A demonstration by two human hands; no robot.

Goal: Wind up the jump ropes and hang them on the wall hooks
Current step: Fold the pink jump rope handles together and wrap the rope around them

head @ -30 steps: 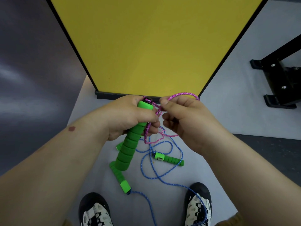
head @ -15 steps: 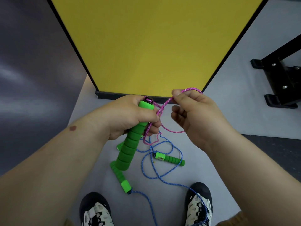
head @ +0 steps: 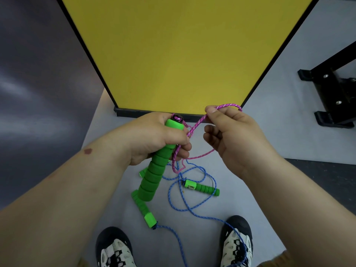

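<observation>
Grey flooring [head: 269, 132] runs out from under a big yellow panel [head: 183, 54] edged in black, which stands straight ahead of the person and fills most of the view; a black metal stand [head: 335, 93] sits off to the right, well apart from the work. No wall hooks show anywhere from this angle, so I judge the hanging step is some way off. Down between the person's shoes [head: 238, 245] lies the blue jump rope [head: 192, 209], loose and tangled on the floor with its two green handles [head: 202, 188] thrown apart, not yet wound. The pink jump rope [head: 196, 124] is the one in hand. The left hand [head: 156, 137] is wrapped tight around its ribbed green foam handle [head: 152, 178], held nearly upright, probably so the handle serves as a core to wind onto; a few pink turns hang by the fingers there, and a second green end peeks out just behind it. The right hand [head: 231, 135] pinches the pink cord between thumb and forefinger, lifting a loop up and off to the side, seemingly to keep it taut and clear of the slack. One floor handle carries a small dark mark near its cap, too small to read
</observation>
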